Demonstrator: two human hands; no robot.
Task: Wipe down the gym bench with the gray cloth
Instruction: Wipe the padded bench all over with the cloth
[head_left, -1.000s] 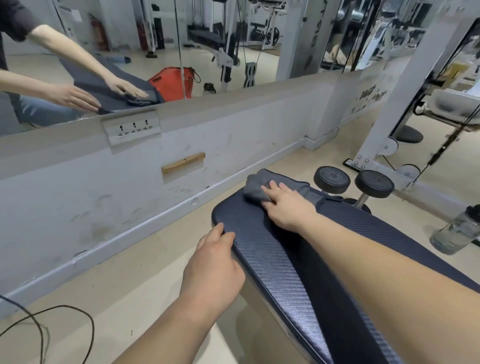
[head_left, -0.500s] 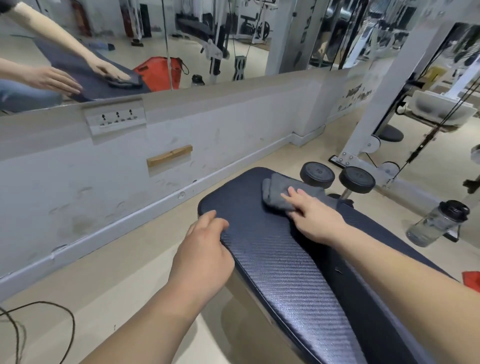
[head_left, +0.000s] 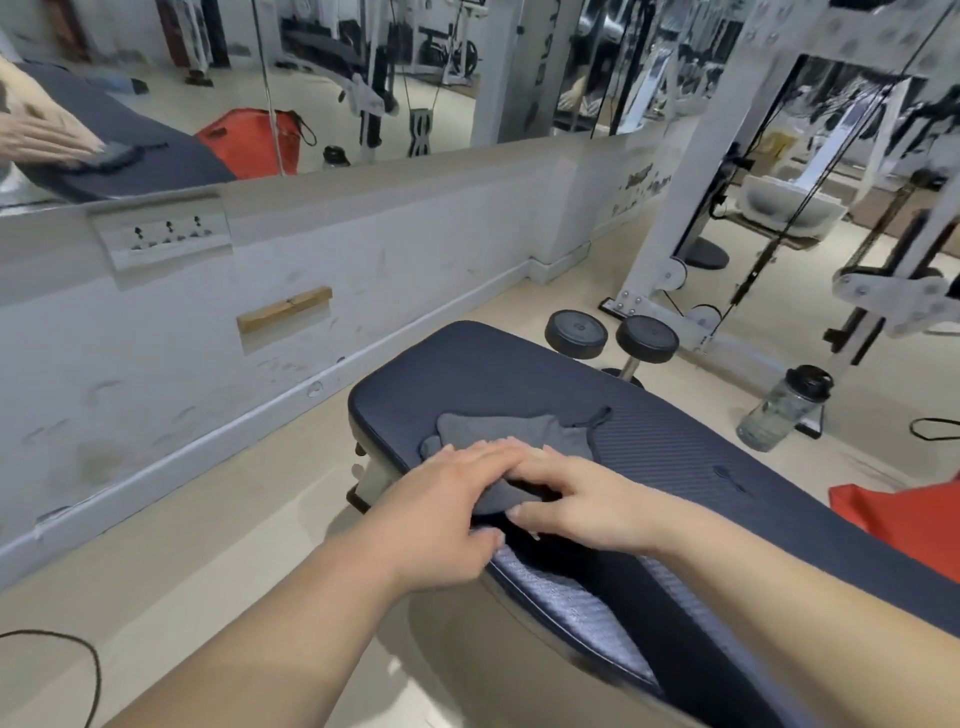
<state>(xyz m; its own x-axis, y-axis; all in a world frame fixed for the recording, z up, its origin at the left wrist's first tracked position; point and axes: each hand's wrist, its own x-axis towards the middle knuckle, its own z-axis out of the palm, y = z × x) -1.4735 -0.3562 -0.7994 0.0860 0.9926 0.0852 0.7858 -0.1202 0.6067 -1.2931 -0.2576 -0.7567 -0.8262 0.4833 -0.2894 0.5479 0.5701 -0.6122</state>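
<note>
The dark navy padded gym bench (head_left: 675, 457) runs from the centre to the lower right. The gray cloth (head_left: 519, 431) lies spread on its left half, a small loop sticking out at its far right corner. My left hand (head_left: 447, 499) rests on the cloth's near left edge with fingers straight. My right hand (head_left: 576, 499) sits just beside it, fingers on top of the cloth and thumb below a raised fold, pinching it. The two hands' fingertips touch.
Two black roller pads (head_left: 576, 332) stand past the bench's far end, with a clear water bottle (head_left: 784, 410) on the floor to their right. A red bag (head_left: 904, 519) lies behind the bench. A white cable machine frame (head_left: 691, 208) rises at right. A black cord (head_left: 78, 654) loops at lower left.
My right hand has drawn the cloth back from the bench's far end toward me. My left hand has left the bench's side edge and come onto the cloth.
</note>
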